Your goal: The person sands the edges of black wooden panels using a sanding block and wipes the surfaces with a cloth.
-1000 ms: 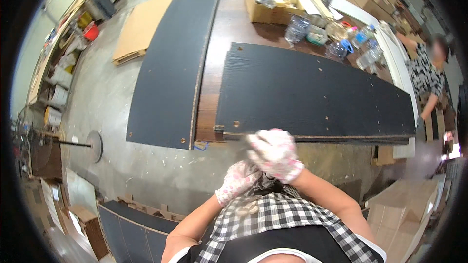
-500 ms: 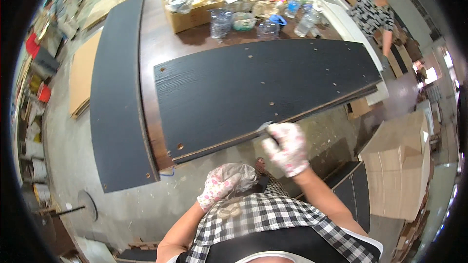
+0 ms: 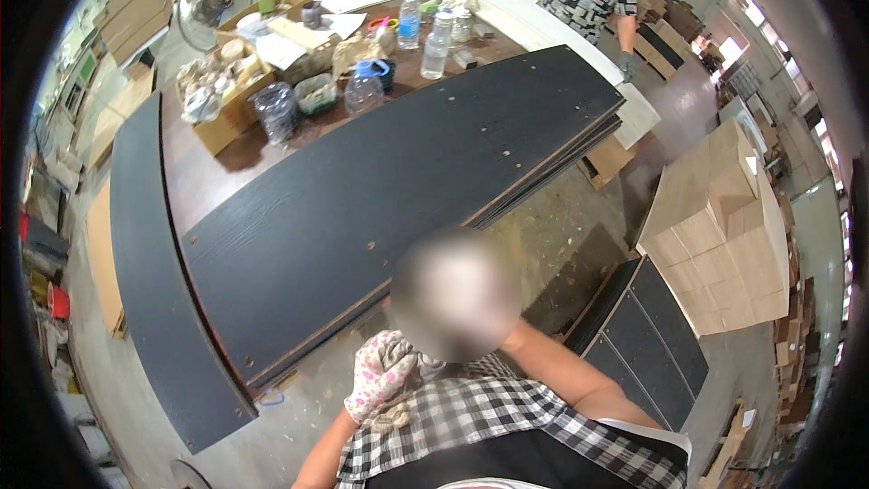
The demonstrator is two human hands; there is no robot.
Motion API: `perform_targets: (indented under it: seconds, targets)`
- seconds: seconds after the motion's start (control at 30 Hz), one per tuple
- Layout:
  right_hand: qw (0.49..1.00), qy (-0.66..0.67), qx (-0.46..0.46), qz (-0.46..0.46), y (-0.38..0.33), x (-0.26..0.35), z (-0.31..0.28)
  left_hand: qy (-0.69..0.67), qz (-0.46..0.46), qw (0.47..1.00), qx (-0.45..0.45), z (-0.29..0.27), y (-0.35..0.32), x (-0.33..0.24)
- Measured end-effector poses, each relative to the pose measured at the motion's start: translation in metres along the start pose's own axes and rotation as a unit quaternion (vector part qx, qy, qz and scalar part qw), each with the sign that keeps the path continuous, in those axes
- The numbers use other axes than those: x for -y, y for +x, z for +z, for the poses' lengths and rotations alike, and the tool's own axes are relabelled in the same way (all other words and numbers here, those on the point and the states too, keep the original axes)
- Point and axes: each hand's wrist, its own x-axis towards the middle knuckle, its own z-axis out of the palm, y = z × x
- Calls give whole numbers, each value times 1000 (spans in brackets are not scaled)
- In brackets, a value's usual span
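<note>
Two open cartons [image 3: 240, 118] on brown table [image 3: 201, 183], front one heaped with whitish pieces | one black panel stack [image 3: 389, 172] across tabletop, near edge beside person's right hand [image 3: 460, 297]; concrete floor [image 3: 536, 228] stretches beyond | left hand [image 3: 380, 378] clenched around grey wad [image 3: 429, 365]; right fingers blurred, cannot tell

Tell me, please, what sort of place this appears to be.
It looks like a workshop or small factory, perhaps for furniture parts: dark boards with small holes lie stacked on a table, more dark panels sit lower down, and large cardboard boxes are piled nearby.
</note>
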Motion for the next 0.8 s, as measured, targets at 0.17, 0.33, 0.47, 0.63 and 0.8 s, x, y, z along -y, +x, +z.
perform_targets:
  seconds: [0.17, 0.33, 0.47, 0.63, 0.8]
  targets:
    - [981, -163, 48, 93, 10, -105, -23, -4, 76, 995, -58, 35, 45, -27]
    - [959, -203, 185, 64, 35, -174, -66, 78, 175, 975, -111, 95, 129, -62]
    - [999, 48, 20, 13, 14, -221, -52, 210, 258, 931, -152, 147, 211, -102]
    - [995, -38, -45, 80, 38, -383, -110, 342, 219, 901, -154, 187, 267, -106]
    - [969, -102, -125, 185, 49, -538, -152, 406, 174, 890, -114, 208, 295, -106]
